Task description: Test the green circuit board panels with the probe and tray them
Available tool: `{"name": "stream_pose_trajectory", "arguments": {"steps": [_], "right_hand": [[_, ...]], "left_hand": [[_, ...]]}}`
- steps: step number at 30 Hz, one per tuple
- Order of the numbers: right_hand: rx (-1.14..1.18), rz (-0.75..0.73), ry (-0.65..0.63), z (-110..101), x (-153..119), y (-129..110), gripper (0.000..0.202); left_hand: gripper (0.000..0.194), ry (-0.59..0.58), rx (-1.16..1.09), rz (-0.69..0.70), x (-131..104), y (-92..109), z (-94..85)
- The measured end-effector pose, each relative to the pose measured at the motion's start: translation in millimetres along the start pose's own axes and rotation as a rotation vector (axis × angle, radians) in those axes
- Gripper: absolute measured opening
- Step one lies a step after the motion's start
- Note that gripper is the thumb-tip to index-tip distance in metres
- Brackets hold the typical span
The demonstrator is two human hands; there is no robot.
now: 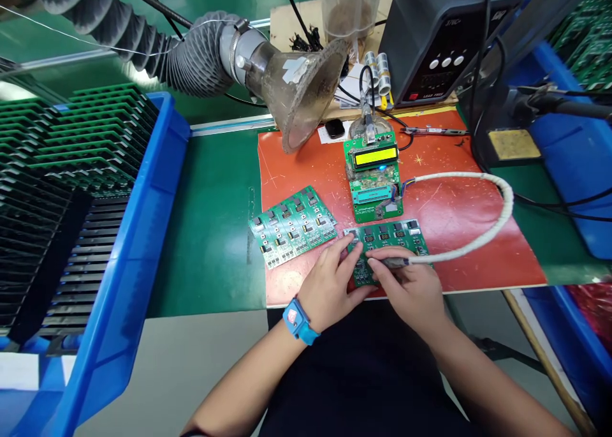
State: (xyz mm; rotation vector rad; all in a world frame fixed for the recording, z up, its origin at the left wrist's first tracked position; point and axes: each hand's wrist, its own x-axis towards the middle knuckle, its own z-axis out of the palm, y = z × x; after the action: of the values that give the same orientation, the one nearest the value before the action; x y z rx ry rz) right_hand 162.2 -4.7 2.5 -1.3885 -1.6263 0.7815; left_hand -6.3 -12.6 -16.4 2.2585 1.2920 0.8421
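A green circuit board (384,245) with small digit displays lies near the front edge of the red mat. My left hand (329,287) grips its left part, fingertips on top and thumb at the near edge. Pinched in my right hand (415,296) is a dark cable connector (394,262), its tip against the board's left half; the exact contact is hidden by my fingers. From it a white sleeved cable (500,223) loops back to a green programmer board (377,212) with a lit yellow screen. Overlapping circuit boards (296,226) lie to the left.
Blue bins stand on both sides, the left bin (165,143) holding rows of upright boards. A fume extractor hood (306,89) hangs over the mat's back edge. Behind are a black soldering station (430,48), a soldering iron (437,131) and loose black cables.
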Motion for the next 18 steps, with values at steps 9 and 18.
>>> {"name": "stream_pose_trajectory", "arguments": {"steps": [9,18], "right_hand": [[-0.032,-0.015,-0.042,-1.4,3.5,-3.7,0.008],[-0.093,0.02,-0.029,0.1,5.1,-6.5,0.009]], "left_hand": [[0.073,-0.005,0.015,0.008,0.6,-0.6,0.2],[0.072,-0.007,0.012,0.004,0.3,-0.7,-0.4]]}}
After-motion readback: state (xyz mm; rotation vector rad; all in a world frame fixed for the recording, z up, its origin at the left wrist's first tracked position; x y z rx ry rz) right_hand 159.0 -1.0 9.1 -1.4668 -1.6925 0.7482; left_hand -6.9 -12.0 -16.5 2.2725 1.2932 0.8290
